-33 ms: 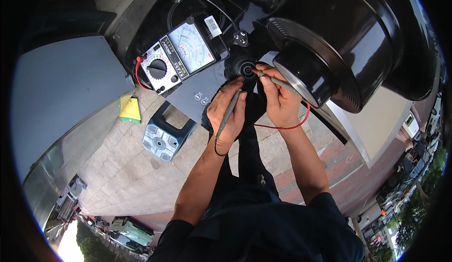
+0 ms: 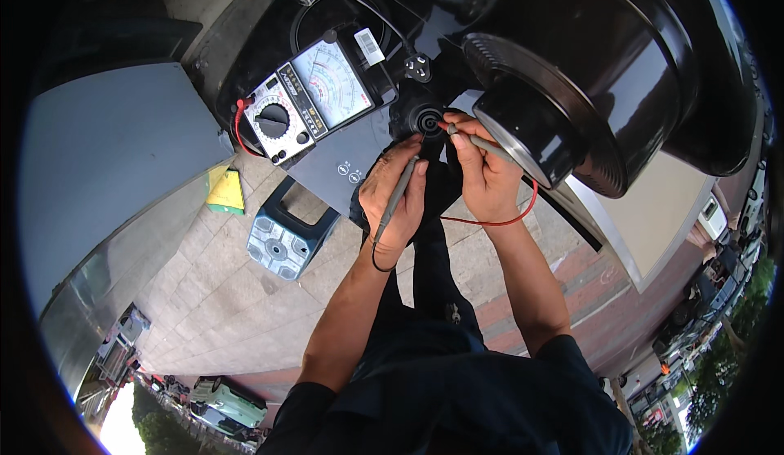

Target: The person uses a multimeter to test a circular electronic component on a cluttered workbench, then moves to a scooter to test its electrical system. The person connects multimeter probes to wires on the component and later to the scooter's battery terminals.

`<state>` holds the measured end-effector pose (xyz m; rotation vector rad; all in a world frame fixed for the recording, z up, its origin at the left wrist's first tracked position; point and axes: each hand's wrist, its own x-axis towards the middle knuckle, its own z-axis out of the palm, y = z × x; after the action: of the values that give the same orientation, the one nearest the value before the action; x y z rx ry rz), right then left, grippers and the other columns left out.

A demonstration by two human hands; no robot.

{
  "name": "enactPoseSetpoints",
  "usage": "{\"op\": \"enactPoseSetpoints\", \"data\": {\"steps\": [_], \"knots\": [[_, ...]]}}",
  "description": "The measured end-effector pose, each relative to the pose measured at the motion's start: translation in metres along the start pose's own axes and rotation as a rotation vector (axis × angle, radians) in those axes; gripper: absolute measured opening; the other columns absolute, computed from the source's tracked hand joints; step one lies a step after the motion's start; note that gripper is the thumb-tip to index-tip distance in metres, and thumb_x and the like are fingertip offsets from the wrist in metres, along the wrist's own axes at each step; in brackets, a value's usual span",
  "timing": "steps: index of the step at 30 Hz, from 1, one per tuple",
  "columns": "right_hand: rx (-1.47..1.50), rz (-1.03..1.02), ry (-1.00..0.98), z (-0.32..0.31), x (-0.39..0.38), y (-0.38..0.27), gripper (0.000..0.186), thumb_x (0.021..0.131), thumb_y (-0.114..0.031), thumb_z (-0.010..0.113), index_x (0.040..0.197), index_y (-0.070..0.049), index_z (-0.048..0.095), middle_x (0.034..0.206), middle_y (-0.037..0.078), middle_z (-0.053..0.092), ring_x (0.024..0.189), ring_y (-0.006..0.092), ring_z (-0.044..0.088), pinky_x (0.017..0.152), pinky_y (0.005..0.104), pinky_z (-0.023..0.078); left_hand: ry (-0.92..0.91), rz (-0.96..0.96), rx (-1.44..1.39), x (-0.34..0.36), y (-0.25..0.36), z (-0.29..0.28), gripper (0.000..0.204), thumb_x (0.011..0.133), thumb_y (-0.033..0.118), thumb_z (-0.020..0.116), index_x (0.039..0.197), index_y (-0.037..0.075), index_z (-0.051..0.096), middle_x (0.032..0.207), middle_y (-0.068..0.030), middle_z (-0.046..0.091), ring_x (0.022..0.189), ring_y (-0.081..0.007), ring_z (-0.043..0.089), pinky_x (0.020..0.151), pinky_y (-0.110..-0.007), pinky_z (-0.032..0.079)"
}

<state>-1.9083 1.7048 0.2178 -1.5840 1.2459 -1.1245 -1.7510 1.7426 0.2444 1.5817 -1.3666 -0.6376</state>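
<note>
My left hand (image 2: 376, 184) is closed round a grey test probe (image 2: 397, 192) with a black lead. In my right hand (image 2: 490, 184) is another grey test probe (image 2: 483, 144), pinched, with a red tip end and a red lead (image 2: 531, 202). Both probes point at a black round connector (image 2: 428, 120) with concentric rings. The red one reaches its right side; whether the left tip touches is hidden by my fingers. Up and left of my hands lies an analog multimeter (image 2: 309, 120) with a dial knob and needle scale.
A large glossy black round appliance (image 2: 588, 55) stands close on the right. Behind the connector lies a three-pin plug (image 2: 417, 66). Below the multimeter's grey panel (image 2: 327, 157), a blue-grey stool (image 2: 282, 238) stands on paving. At left is a grey cabinet (image 2: 114, 136), near a yellow-green object (image 2: 226, 192).
</note>
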Motion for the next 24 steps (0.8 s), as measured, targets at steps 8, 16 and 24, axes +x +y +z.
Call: {"op": "enactPoseSetpoints", "data": {"steps": [8,16,24], "knots": [[0.152,0.054,-0.034,0.002,0.002,-0.004,0.017,0.106,-0.001,0.054,0.121,0.005,0.059,0.127,0.019,0.066,0.116,0.0224,0.065,0.099,0.0327,0.052,0.013,0.009,-0.013,0.0,-0.001,0.001,0.018,0.092,0.002,0.075,0.109,-0.003,0.068,0.111,-0.0177,0.076,0.098,-0.0303,0.076,0.086,-0.034,0.059],[0.253,0.058,-0.011,0.003,0.005,-0.002,0.017,0.106,-0.001,0.053,0.121,0.005,0.059,0.126,0.021,0.066,0.12,0.025,0.064,0.104,0.0365,0.051,0.024,0.042,-0.027,0.0,-0.005,0.003,0.018,0.093,0.003,0.075,0.109,-0.003,0.069,0.111,-0.0176,0.076,0.099,-0.0301,0.076,0.086,-0.034,0.059],[-0.055,0.1,0.058,-0.006,-0.014,-0.014,0.021,0.106,-0.001,0.051,0.122,0.006,0.062,0.125,0.022,0.066,0.114,0.029,0.068,0.095,0.0369,0.057,0.023,0.042,-0.033,-0.002,-0.008,0.002,0.017,0.093,0.003,0.074,0.108,-0.002,0.068,0.111,-0.018,0.076,0.099,-0.0301,0.076,0.087,-0.034,0.059]]}}
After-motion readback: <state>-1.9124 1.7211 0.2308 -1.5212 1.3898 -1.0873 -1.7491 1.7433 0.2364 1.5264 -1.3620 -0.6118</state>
